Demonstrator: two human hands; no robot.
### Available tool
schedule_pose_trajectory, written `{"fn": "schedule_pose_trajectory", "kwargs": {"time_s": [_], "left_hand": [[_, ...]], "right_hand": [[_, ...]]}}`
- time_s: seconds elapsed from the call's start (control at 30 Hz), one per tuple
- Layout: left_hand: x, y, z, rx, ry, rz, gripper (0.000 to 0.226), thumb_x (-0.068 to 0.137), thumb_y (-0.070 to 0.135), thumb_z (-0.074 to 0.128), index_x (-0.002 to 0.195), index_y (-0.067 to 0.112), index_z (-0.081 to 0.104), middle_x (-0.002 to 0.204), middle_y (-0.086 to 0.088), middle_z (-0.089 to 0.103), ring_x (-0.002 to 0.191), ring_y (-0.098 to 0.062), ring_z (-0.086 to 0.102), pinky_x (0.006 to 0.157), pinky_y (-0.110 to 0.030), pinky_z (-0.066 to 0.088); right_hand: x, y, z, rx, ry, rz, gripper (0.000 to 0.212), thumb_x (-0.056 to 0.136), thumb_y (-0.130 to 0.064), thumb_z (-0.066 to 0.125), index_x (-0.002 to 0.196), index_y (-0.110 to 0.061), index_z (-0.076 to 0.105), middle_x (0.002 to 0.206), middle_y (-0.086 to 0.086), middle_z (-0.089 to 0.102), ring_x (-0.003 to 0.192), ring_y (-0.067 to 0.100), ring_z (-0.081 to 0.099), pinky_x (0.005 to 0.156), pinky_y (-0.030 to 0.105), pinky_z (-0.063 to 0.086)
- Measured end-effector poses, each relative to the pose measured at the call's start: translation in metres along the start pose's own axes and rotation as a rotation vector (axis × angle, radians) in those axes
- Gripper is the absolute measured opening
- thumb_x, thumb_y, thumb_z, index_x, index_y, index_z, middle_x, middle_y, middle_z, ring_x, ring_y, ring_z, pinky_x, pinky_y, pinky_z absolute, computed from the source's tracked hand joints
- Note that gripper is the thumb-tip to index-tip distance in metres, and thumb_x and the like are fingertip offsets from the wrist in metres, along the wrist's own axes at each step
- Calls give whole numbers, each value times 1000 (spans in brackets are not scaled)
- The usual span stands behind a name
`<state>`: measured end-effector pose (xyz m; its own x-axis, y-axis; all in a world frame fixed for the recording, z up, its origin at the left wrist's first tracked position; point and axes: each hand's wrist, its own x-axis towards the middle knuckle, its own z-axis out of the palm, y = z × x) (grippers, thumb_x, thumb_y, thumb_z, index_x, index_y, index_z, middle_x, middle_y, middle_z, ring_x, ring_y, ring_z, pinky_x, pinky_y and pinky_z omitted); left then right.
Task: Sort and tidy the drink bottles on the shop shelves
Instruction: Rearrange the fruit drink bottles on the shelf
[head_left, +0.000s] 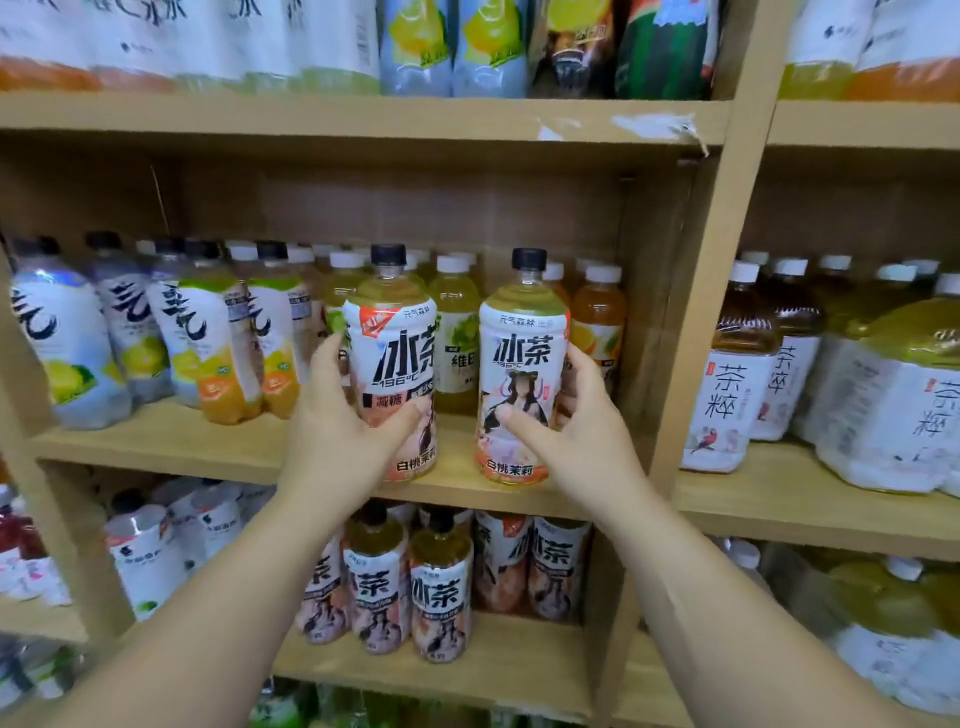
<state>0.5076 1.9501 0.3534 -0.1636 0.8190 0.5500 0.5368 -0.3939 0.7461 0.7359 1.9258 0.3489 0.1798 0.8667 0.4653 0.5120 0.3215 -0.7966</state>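
The left hand grips the left iced-tea bottle, fingers curled round its far side and thumb across the label. The right hand grips the right iced-tea bottle the same way. Both black-capped bottles stand upright, slightly apart, at the front edge of the middle shelf, toward its right end near the wooden upright. White-capped yellow drinks stand behind them.

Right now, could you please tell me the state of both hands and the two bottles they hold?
Left hand, grips the left peach tea bottle.
Right hand, grips the right peach tea bottle.
Left peach tea bottle, upright, black cap on.
Right peach tea bottle, upright, black cap on.
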Motion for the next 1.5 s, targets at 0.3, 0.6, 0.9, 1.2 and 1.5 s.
{"fn": "schedule_pose_trajectory", "kwargs": {"time_s": [0.3,0.6,0.9,1.2,1.5], "left_hand": [[39,-7,-8,40,-160,2,69,67,53,87,119,31,47,104,18,58,92,-9,56,76,-31,48],[37,4,-15,-16,-192,2,58,59,42,90,99,29,50,86,19,58,83,-11,61,65,-30,49],[-14,19,-28,-224,-305,44,56,52,34,91,99,34,62,87,20,72,82,3,67,68,-28,55],[-95,-7,-4,-224,-491,-2,69,44,37,90,105,38,57,89,22,72,84,6,66,73,-29,55],[-152,-69,76,-89,-533,-197,80,55,27,92,118,33,43,98,17,65,91,-11,66,76,-33,55]], "right_hand": [[9,-15,20,-42,154,114,82,69,-38,93,138,-36,48,123,-20,66,110,0,65,97,39,57],[-27,-36,9,-163,283,118,70,59,-42,95,115,-40,53,101,-22,70,93,-4,68,75,25,57],[-101,-43,-12,-187,293,83,73,53,-46,95,114,-45,54,103,-34,67,92,-10,66,75,23,55],[-160,9,-17,-291,294,227,84,51,-47,92,124,-41,50,103,-27,68,97,-8,63,83,29,54],[-185,75,-15,-265,201,372,78,53,-31,95,115,-39,48,98,-18,70,89,-4,68,77,33,60]]}}
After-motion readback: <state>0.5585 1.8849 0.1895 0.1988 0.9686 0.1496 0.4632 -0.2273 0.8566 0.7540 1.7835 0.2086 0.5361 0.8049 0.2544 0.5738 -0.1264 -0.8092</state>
